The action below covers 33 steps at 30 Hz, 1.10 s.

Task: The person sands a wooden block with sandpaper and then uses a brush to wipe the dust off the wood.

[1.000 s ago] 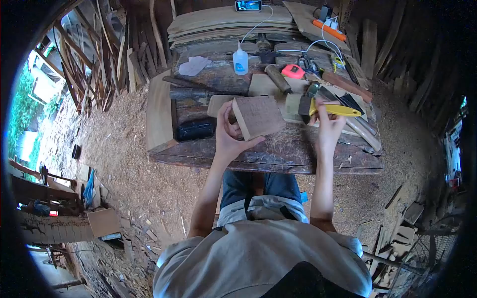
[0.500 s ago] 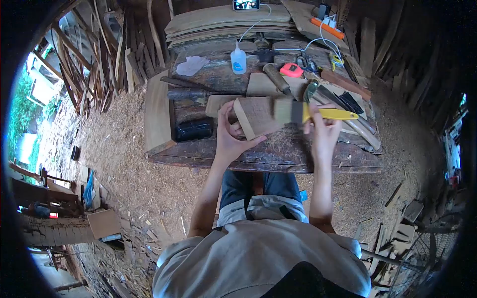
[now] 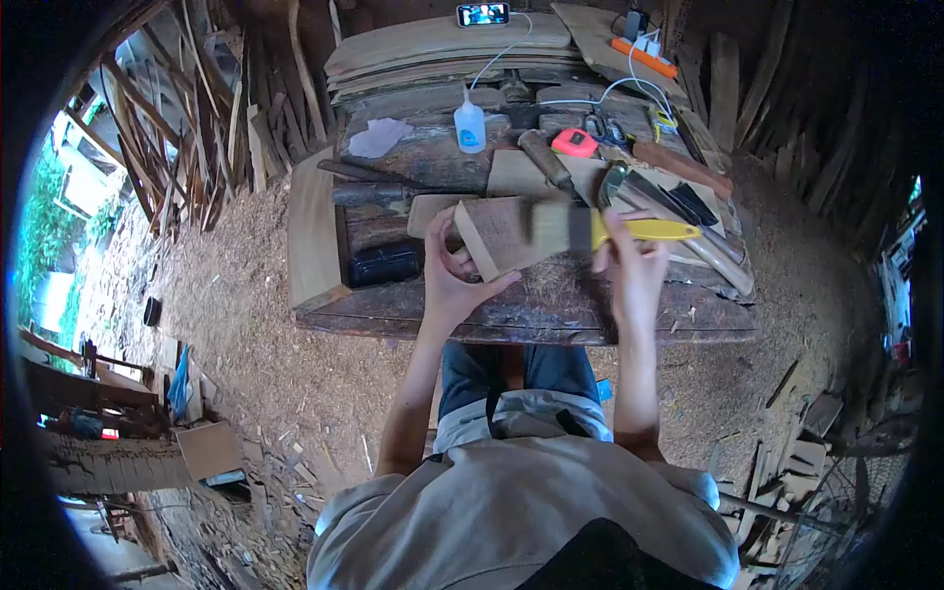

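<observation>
Wood block point(image 3: 501, 234) tilted in the left hand point(image 3: 448, 285), gripped at its left side above the table point(image 3: 551, 313), while the right hand point(image 3: 637, 269) pinched a yellow-handled brush point(image 3: 581, 228), its blurred bristles at the block's right end. Beyond lay a red tape measure point(image 3: 574, 143); farther back, a phone point(image 3: 483, 14) stood by stacked boards point(image 3: 447, 49).
</observation>
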Each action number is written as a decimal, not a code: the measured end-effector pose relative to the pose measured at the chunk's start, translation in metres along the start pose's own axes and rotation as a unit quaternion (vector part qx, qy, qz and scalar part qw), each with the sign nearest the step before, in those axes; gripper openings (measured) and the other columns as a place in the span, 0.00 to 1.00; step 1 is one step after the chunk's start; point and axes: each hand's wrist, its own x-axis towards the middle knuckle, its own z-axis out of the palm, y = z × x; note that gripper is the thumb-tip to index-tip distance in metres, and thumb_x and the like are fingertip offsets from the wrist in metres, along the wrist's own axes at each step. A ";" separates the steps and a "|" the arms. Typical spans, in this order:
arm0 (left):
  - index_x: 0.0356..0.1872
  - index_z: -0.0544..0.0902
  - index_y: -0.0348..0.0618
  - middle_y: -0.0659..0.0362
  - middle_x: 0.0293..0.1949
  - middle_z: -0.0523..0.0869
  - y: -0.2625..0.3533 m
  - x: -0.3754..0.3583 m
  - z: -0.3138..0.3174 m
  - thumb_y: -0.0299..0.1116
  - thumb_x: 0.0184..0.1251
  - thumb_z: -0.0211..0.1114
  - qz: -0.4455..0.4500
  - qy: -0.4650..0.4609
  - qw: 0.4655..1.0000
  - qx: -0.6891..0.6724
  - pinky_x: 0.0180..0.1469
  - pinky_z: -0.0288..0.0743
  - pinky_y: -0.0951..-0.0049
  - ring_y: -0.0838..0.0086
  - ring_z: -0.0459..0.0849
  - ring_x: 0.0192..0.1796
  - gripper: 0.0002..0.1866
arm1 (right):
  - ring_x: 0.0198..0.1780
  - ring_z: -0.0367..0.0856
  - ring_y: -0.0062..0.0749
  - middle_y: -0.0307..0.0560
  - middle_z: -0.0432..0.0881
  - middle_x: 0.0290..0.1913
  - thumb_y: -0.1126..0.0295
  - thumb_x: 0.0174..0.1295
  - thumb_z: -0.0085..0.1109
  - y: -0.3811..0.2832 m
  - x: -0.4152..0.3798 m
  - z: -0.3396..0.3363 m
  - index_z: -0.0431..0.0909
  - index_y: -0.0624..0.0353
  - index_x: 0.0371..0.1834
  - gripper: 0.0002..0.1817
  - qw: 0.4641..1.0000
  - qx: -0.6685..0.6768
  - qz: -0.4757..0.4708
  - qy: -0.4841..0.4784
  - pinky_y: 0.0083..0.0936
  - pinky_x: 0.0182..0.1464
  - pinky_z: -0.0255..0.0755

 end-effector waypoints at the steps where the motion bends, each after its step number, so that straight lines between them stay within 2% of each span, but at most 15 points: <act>1: 0.71 0.57 0.39 0.50 0.67 0.65 -0.001 -0.001 -0.001 0.24 0.39 0.86 -0.005 -0.005 1.000 0.001 0.65 0.79 0.58 0.63 0.73 0.68 0.57 | 0.18 0.75 0.22 0.42 0.81 0.24 0.68 0.67 0.65 -0.002 -0.010 0.012 0.77 0.62 0.36 0.09 0.999 0.013 0.009 -0.046 0.17 0.22 0.66; 3: 0.71 0.57 0.40 0.50 0.67 0.65 -0.002 0.001 -0.003 0.25 0.39 0.86 0.057 -0.026 0.995 0.082 0.63 0.80 0.58 0.62 0.74 0.67 0.57 | 0.17 0.75 0.23 0.43 0.80 0.23 0.67 0.67 0.66 0.009 -0.020 0.028 0.76 0.61 0.36 0.10 0.991 0.049 0.013 -0.128 0.17 0.22 0.67; 5: 0.72 0.56 0.40 0.51 0.67 0.65 -0.003 0.000 -0.005 0.25 0.39 0.86 0.052 -0.023 0.995 0.076 0.63 0.81 0.57 0.60 0.75 0.66 0.57 | 0.16 0.74 0.22 0.42 0.80 0.23 0.67 0.66 0.67 0.026 -0.011 0.026 0.76 0.61 0.35 0.10 0.987 0.069 0.028 -0.143 0.18 0.21 0.66; 8: 0.72 0.56 0.40 0.51 0.68 0.64 0.001 -0.002 -0.005 0.24 0.39 0.86 0.005 -0.007 0.999 0.034 0.63 0.81 0.57 0.60 0.75 0.67 0.57 | 0.16 0.72 0.19 0.40 0.80 0.23 0.69 0.66 0.67 0.050 0.017 -0.011 0.77 0.61 0.35 0.09 0.996 0.030 0.047 -0.073 0.16 0.20 0.62; 10: 0.71 0.54 0.39 0.52 0.70 0.58 -0.001 -0.002 -0.004 0.22 0.39 0.86 -0.009 -0.011 0.999 0.037 0.60 0.83 0.60 0.60 0.76 0.66 0.58 | 0.17 0.71 0.18 0.40 0.80 0.23 0.70 0.66 0.67 0.042 0.025 -0.023 0.77 0.60 0.34 0.08 0.999 -0.028 0.022 -0.030 0.15 0.20 0.62; 11: 0.71 0.54 0.39 0.52 0.70 0.58 -0.002 -0.001 -0.003 0.22 0.39 0.86 -0.009 -0.012 0.999 0.035 0.60 0.83 0.60 0.60 0.76 0.66 0.58 | 0.17 0.71 0.18 0.40 0.80 0.23 0.70 0.66 0.66 0.037 0.025 -0.029 0.77 0.60 0.34 0.08 0.999 -0.041 0.014 -0.001 0.15 0.20 0.61; 13: 0.72 0.55 0.40 0.50 0.68 0.64 0.000 0.000 0.002 0.21 0.40 0.85 0.008 -0.015 1.000 0.020 0.61 0.83 0.58 0.60 0.75 0.67 0.57 | 0.17 0.71 0.19 0.41 0.80 0.23 0.71 0.67 0.65 0.014 0.016 -0.016 0.77 0.61 0.34 0.07 1.000 -0.017 -0.006 -0.002 0.15 0.20 0.62; 17: 0.71 0.56 0.40 0.51 0.68 0.65 -0.001 -0.002 0.001 0.22 0.40 0.85 -0.019 -0.018 0.999 0.018 0.62 0.81 0.58 0.61 0.75 0.67 0.56 | 0.17 0.75 0.21 0.43 0.81 0.24 0.72 0.67 0.66 0.006 -0.014 0.024 0.76 0.62 0.38 0.08 0.991 0.032 0.002 -0.128 0.17 0.20 0.64; 19: 0.71 0.54 0.40 0.52 0.70 0.59 -0.002 0.000 -0.004 0.21 0.39 0.85 0.024 -0.038 0.998 0.042 0.59 0.84 0.60 0.60 0.75 0.66 0.58 | 0.16 0.74 0.23 0.42 0.80 0.25 0.73 0.67 0.65 0.019 -0.012 0.025 0.75 0.61 0.37 0.07 0.988 0.045 0.015 -0.146 0.19 0.19 0.64; 21: 0.71 0.54 0.40 0.52 0.70 0.59 0.000 -0.002 -0.006 0.21 0.39 0.85 0.013 -0.021 0.999 0.033 0.59 0.84 0.61 0.60 0.75 0.66 0.57 | 0.16 0.73 0.20 0.40 0.79 0.24 0.73 0.66 0.65 0.031 0.000 0.006 0.76 0.60 0.36 0.07 0.995 -0.015 0.028 -0.096 0.17 0.19 0.62; 25: 0.71 0.55 0.41 0.53 0.70 0.60 -0.006 0.002 -0.010 0.20 0.40 0.84 0.010 -0.001 1.000 0.026 0.59 0.84 0.61 0.60 0.75 0.66 0.57 | 0.16 0.71 0.16 0.38 0.79 0.22 0.72 0.68 0.64 0.030 0.024 -0.023 0.77 0.60 0.32 0.07 0.997 -0.081 -0.016 0.002 0.15 0.19 0.60; 27: 0.71 0.54 0.40 0.53 0.70 0.60 -0.010 0.003 -0.010 0.20 0.40 0.84 0.017 -0.009 1.000 0.024 0.59 0.84 0.61 0.60 0.76 0.66 0.57 | 0.16 0.71 0.17 0.39 0.80 0.22 0.72 0.68 0.64 0.019 0.018 -0.017 0.77 0.60 0.33 0.07 0.998 -0.051 -0.040 0.006 0.15 0.20 0.62; 29: 0.71 0.54 0.40 0.53 0.69 0.60 -0.009 0.002 -0.006 0.20 0.40 0.84 0.020 -0.020 0.999 0.026 0.59 0.84 0.61 0.60 0.76 0.66 0.57 | 0.16 0.73 0.18 0.40 0.80 0.23 0.71 0.68 0.64 0.004 0.001 0.006 0.76 0.61 0.35 0.07 0.998 -0.035 -0.040 -0.029 0.16 0.20 0.64; 31: 0.70 0.58 0.40 0.52 0.67 0.65 -0.001 -0.001 -0.003 0.21 0.39 0.85 -0.028 0.002 0.999 -0.018 0.61 0.82 0.58 0.60 0.75 0.66 0.55 | 0.18 0.77 0.21 0.41 0.79 0.22 0.73 0.67 0.65 0.002 -0.012 0.024 0.75 0.62 0.38 0.07 0.993 0.046 -0.011 -0.108 0.17 0.21 0.66; 33: 0.70 0.58 0.40 0.52 0.68 0.65 -0.003 -0.001 -0.004 0.21 0.39 0.85 -0.015 -0.001 1.000 -0.001 0.61 0.82 0.58 0.59 0.76 0.66 0.55 | 0.19 0.78 0.21 0.40 0.80 0.23 0.73 0.67 0.65 0.012 -0.011 0.033 0.75 0.62 0.38 0.07 0.989 0.040 0.004 -0.141 0.17 0.21 0.66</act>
